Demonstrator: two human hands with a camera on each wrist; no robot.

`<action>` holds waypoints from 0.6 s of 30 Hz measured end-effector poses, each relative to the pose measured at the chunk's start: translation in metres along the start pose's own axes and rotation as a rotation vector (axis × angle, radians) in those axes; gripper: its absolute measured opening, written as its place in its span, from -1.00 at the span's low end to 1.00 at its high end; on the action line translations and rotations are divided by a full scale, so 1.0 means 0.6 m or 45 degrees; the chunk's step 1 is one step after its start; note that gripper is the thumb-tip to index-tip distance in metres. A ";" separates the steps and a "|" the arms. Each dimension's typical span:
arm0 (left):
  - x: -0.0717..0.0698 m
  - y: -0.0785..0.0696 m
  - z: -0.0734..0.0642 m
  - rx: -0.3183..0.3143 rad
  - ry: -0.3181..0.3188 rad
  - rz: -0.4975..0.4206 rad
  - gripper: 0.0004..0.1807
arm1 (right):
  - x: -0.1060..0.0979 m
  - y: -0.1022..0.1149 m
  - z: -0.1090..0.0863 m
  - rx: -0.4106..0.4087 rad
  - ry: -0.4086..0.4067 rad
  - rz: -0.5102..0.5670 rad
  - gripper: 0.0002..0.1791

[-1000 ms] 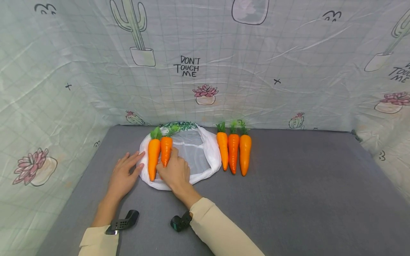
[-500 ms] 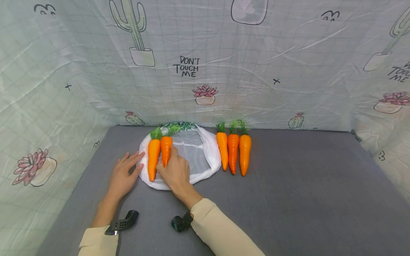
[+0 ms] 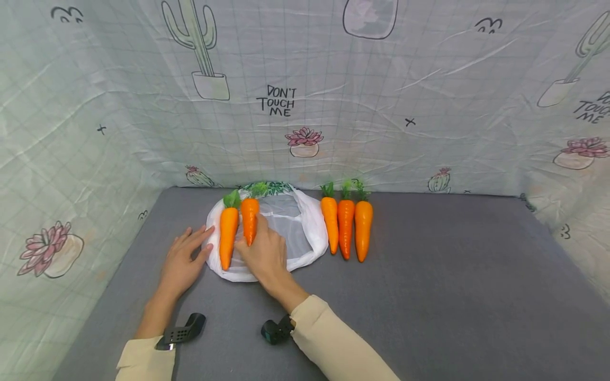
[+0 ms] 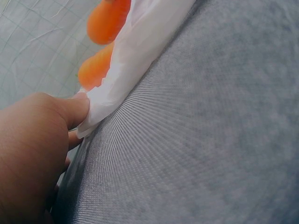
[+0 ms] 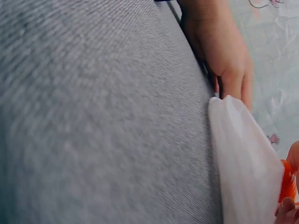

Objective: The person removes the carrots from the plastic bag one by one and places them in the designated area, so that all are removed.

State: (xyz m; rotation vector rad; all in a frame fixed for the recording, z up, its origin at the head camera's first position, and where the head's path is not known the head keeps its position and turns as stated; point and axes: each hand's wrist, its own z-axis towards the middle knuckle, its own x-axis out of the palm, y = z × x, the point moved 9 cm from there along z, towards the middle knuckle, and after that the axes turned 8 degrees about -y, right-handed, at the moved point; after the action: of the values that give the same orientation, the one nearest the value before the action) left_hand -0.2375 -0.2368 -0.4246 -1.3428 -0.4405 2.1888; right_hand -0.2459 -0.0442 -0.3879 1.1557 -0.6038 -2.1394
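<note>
A white bag [image 3: 318, 227] lies on the grey table with its mouth spread wide, showing a greyish inside. My right hand [image 3: 264, 251] grips a glossy orange carrot [image 3: 249, 219] over the left part of this mouth, leafy top pointing away. Beside it, another carrot [image 3: 229, 238] lies along the bag's left side. At the left rim, my left hand [image 3: 183, 262] holds the bag's edge; in the left wrist view the thumb [image 4: 77, 109] lies against the white rim. Only part of my right hand's fingers shows at the right wrist view's edge.
To the bag's right lie three more carrots [image 3: 346, 230], side by side with leafy tops away from me. Grey tabletop [image 3: 452, 280] stretches to the right. A patterned cloth [image 3: 362, 106] hangs behind and along both sides.
My right hand has shifted slightly right and away from me with its carrot, widening the gap to the carrot on the left. My left hand has stayed at the bag's edge.
</note>
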 end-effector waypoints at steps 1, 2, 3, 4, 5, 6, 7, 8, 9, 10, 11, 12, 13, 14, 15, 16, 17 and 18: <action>0.000 -0.001 0.000 0.003 -0.004 -0.007 -0.54 | -0.003 0.000 0.001 -0.002 -0.001 0.004 -0.48; -0.001 -0.001 0.001 0.006 -0.007 -0.010 -0.55 | -0.007 0.001 0.002 -0.004 -0.004 0.008 -0.48; -0.001 -0.001 0.001 0.007 -0.009 -0.014 -0.55 | -0.010 0.001 0.003 -0.008 -0.007 0.012 -0.48; -0.001 -0.001 0.001 0.008 -0.012 -0.016 -0.55 | -0.014 0.002 0.004 -0.012 -0.010 0.015 -0.49; -0.001 -0.001 0.001 0.007 -0.010 -0.013 -0.55 | -0.017 0.003 0.006 -0.018 -0.014 0.021 -0.50; 0.000 -0.001 0.001 0.006 -0.010 -0.011 -0.55 | -0.021 0.004 0.007 -0.023 -0.017 0.025 -0.49; 0.000 0.000 0.001 0.003 -0.008 -0.008 -0.55 | -0.024 0.005 0.008 -0.031 -0.024 0.027 -0.49; 0.000 0.000 0.001 -0.001 -0.005 -0.003 -0.55 | -0.029 0.007 0.010 -0.036 -0.032 0.033 -0.47; 0.000 0.000 0.001 -0.004 -0.004 -0.001 -0.55 | -0.033 0.008 0.011 -0.042 -0.040 0.037 -0.45; 0.000 0.000 0.002 -0.007 -0.001 0.001 -0.55 | -0.036 0.009 0.013 -0.047 -0.046 0.042 -0.42; 0.001 0.001 0.002 -0.012 0.002 0.004 -0.54 | -0.040 0.010 0.014 -0.052 -0.053 0.045 -0.39; 0.001 0.001 0.002 -0.014 0.003 0.008 -0.54 | -0.043 0.010 0.015 -0.057 -0.058 0.048 -0.36; 0.001 0.001 0.002 -0.017 0.005 0.012 -0.54 | -0.046 0.010 0.016 -0.061 -0.063 0.050 -0.35; 0.001 0.002 0.002 -0.019 0.009 0.017 -0.54 | -0.050 0.010 0.018 -0.065 -0.069 0.050 -0.34; 0.002 0.002 0.001 -0.022 0.012 0.020 -0.54 | -0.053 0.010 0.019 -0.069 -0.071 0.052 -0.34; 0.002 0.002 0.001 -0.025 0.015 0.022 -0.54 | -0.055 0.009 0.020 -0.070 -0.071 0.054 -0.34; 0.003 0.003 0.001 -0.027 0.017 0.023 -0.54 | -0.058 0.008 0.021 -0.073 -0.076 0.048 -0.35; 0.003 0.003 0.001 -0.028 0.020 0.024 -0.53 | -0.061 0.007 0.021 -0.073 -0.080 0.044 -0.35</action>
State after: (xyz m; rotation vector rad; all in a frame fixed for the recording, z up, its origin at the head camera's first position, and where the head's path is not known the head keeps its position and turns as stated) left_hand -0.2392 -0.2371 -0.4263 -1.3801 -0.4490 2.1932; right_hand -0.2401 -0.0199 -0.3577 1.0436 -0.5818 -2.1561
